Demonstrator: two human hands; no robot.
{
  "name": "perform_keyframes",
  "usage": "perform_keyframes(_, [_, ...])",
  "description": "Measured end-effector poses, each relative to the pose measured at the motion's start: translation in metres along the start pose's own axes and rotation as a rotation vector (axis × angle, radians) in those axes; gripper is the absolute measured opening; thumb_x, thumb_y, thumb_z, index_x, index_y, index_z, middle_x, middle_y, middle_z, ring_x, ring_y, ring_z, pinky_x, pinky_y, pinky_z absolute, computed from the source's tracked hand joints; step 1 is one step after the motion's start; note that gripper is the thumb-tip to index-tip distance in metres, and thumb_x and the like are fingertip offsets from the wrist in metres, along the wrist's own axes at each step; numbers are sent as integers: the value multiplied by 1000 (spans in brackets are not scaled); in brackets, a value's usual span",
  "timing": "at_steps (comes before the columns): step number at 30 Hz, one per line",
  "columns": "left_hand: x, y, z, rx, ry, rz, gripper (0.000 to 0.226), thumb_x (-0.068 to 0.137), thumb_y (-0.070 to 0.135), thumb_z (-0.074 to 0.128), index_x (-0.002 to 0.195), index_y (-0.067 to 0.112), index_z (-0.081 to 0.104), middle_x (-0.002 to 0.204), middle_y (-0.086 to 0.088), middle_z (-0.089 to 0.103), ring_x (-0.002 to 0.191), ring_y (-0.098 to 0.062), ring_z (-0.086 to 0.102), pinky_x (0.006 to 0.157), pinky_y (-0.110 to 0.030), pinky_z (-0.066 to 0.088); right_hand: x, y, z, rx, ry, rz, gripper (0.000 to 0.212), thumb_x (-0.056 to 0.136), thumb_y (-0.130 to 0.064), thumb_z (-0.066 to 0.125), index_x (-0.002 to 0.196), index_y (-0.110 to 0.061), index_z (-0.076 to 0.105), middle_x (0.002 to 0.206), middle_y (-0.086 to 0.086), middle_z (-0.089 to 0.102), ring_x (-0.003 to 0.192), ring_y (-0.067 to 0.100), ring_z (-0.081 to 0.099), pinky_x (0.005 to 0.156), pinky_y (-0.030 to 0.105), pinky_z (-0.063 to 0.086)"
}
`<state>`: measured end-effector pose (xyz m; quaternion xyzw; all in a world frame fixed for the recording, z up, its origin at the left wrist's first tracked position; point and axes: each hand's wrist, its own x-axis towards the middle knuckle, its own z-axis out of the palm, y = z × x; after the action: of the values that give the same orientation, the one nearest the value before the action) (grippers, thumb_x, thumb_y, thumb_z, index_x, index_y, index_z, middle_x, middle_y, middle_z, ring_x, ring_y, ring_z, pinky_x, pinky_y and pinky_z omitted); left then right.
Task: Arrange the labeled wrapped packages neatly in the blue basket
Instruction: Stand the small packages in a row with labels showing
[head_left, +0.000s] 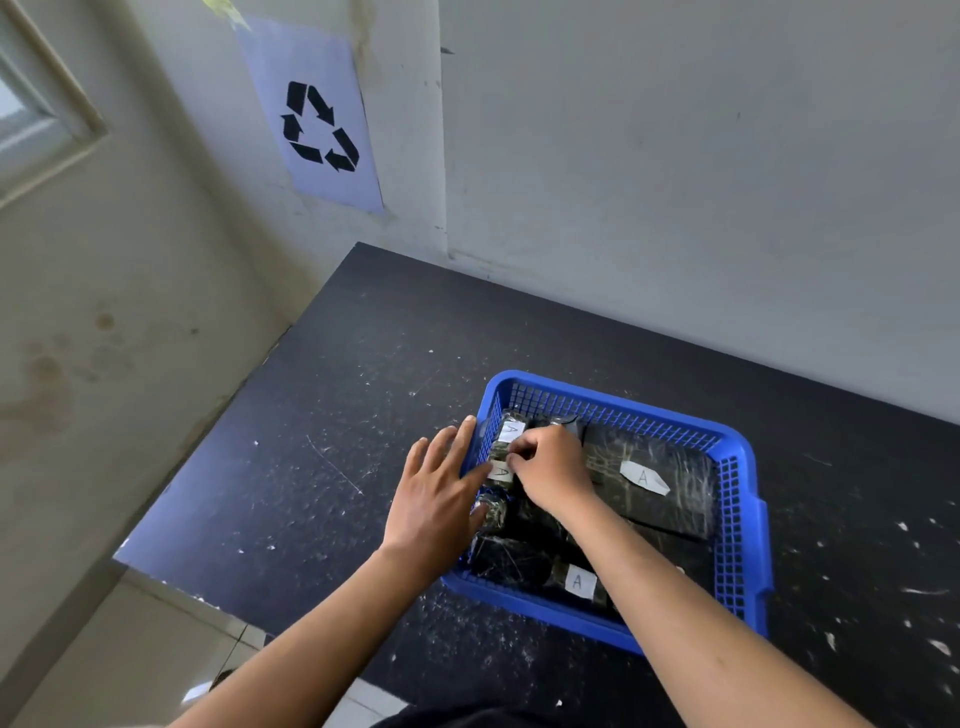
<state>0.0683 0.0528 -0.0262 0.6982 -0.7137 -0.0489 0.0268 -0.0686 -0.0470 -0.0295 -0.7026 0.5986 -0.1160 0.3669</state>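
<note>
Here I see the blue basket (737, 525) sitting on the dark, scuffed surface (322, 415), and I place everything else from it. Inside lie several dark packages wrapped in clear film. The large package (670, 493) fills the basket's far right part and carries a white paper label (644, 477) with a handwritten "A". At the near edge of the basket a smaller package (519, 564) lies beside another white label (580, 582), also marked "A". Along the basket's left wall stand smaller wrapped rolls: the farthest one (510, 434) shows an "A" tag, and the roll just nearer (500, 474) shows a tag with the same letter.

My right hand (553, 470) is inside the basket over the left row, its fingers curled together and pinching at the labeled roll nearest the left wall; I cannot tell how firmly it grips. My left hand (434, 501) rests against the basket's left wall from outside, fingers spread apart and flat, with the fingertips reaching the rim and holding nothing.

Beyond the basket, on the wall to its far left, hangs a pale paper sheet (322, 114) printed with a black recycling symbol of three arrows.
</note>
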Motion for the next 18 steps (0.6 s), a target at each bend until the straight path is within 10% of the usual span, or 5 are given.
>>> perform_keyframes(8, [1, 3, -1, 15, 34, 75, 21, 79, 30, 75, 100, 32, 73, 156, -17, 35, 140, -39, 36, 111, -56, 34, -17, 13, 8, -321, 28, -298, 9, 82, -20, 78, 88, -15, 74, 89, -1, 63, 82, 20, 61, 63, 30, 45])
perform_keyframes(14, [10, 3, 5, 116, -104, 80, 30, 95, 36, 42, 116, 36, 64, 161, -10, -24, 149, -35, -13, 118, -56, -4, -28, 19, 9, -591, 22, -451, 12, 94, -19, 65, 95, -15, 75, 103, 1, 64, 94, 21, 57, 77, 36, 55])
perform_keyframes(18, [12, 3, 3, 166, -141, 94, 31, 92, 33, 45, 119, 35, 62, 160, -12, -27, 148, -36, -13, 117, -57, -8, -35, 24, -7, -437, 84, -367, 31, 83, -29, 76, 113, -23, 70, 114, -5, 61, 104, 19, 54, 92, 38, 46])
